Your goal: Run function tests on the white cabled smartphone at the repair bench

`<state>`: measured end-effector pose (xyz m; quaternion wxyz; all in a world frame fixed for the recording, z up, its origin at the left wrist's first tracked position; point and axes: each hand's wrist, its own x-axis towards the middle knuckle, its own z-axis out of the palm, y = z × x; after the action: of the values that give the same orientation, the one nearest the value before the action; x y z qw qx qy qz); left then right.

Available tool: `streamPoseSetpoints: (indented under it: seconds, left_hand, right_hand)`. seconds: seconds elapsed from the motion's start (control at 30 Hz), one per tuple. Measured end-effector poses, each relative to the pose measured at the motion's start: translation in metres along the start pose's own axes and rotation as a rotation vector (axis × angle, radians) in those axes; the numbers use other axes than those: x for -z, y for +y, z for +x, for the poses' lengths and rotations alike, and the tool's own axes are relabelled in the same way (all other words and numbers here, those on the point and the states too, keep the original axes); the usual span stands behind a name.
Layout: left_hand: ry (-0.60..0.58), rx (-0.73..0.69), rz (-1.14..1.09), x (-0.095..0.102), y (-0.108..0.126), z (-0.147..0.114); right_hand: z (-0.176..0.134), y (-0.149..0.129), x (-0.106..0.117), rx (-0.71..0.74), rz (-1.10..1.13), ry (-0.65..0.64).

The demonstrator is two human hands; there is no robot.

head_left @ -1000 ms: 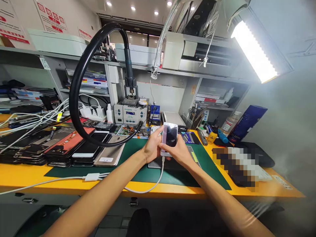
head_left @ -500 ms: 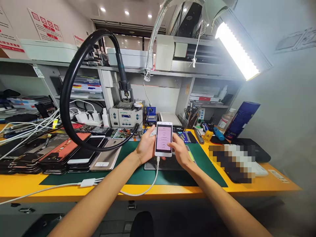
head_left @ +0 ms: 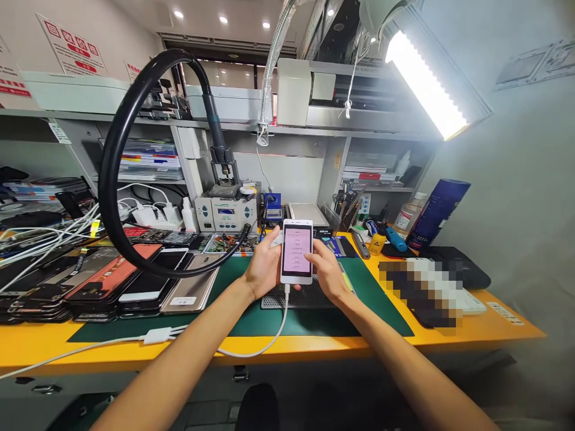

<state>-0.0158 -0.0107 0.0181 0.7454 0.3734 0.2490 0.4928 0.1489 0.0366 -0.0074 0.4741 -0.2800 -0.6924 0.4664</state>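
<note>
A white smartphone (head_left: 297, 245) stands tilted up in front of me, its lit pinkish screen showing rows of text too small to read. My left hand (head_left: 263, 269) grips its left edge, fingers partly hidden behind. From the other side my right hand (head_left: 330, 274) holds the right edge, thumb over the lower right of the screen. A white charging cable (head_left: 284, 326) is plugged into the phone's bottom and curves down to the left. Beneath the hands, a perforated metal plate (head_left: 274, 303) lies on a green mat (head_left: 372, 308).
Stacked phones (head_left: 153, 275) and tangled white cables (head_left: 58, 233) crowd the left. A thick black hose (head_left: 106, 173) arches beside the hot air station (head_left: 227, 212). A bright lamp (head_left: 426, 84) hangs at upper right. Bottles (head_left: 406, 215) and a blue can (head_left: 440, 209) stand on the right.
The view has shifted slightly, so the surroundings sit a little further left. Both hands keep their hold on the smartphone, and the right thumb stays at the screen.
</note>
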Motion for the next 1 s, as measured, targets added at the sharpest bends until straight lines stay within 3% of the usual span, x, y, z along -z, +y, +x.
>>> streamPoseSetpoints:
  seconds: [0.53, 1.0]
  left_hand:
    - [-0.024, -0.016, 0.084, 0.0009, -0.0026, -0.0002]
    - [-0.052, -0.017, 0.092, 0.0011, -0.0027, 0.0006]
  right_hand:
    - [0.0004, -0.0034, -0.0004, -0.112, 0.032, 0.033]
    - [0.0004, -0.007, -0.0014, -0.093, -0.038, 0.063]
